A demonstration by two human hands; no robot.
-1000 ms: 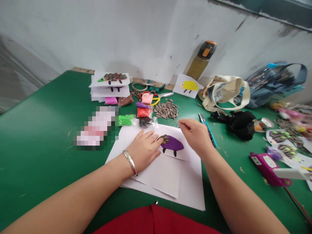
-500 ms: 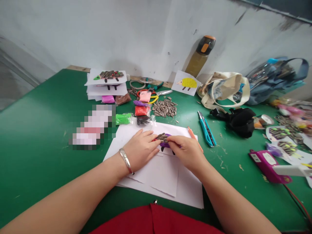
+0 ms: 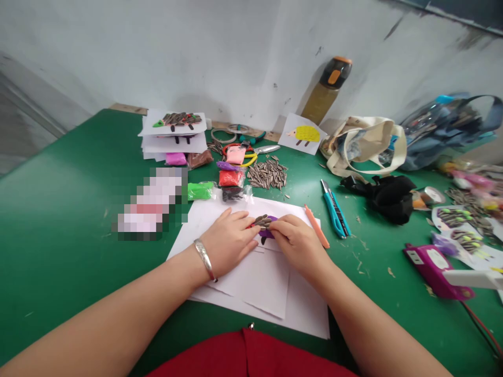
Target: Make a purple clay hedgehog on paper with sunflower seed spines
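White paper sheets [image 3: 271, 293] lie on the green table in front of me. On the top sheet is a purple clay figure [image 3: 262, 232] with black legs, partly covered with striped seeds [image 3: 262, 221]. My left hand [image 3: 230, 241], with a silver bangle at the wrist, lies flat on the paper, its fingertips at the figure's left side. My right hand [image 3: 296, 242] is pinched at the figure's right side; whatever its fingertips hold is hidden. Beyond the sheets is a loose pile of seeds [image 3: 268, 174].
Clay packets in green [image 3: 199, 191] and red [image 3: 231, 178], and scissors [image 3: 267, 149], lie behind the paper. To the right are an orange tool [image 3: 316, 226], a blue cutter [image 3: 335, 209], a black item [image 3: 393, 199] and a purple device [image 3: 438, 272]. A bottle [image 3: 328, 89] leans on the wall.
My right hand has shifted slightly over the figure and now covers its right black leg. My left hand stays in place. The view has moved slightly.
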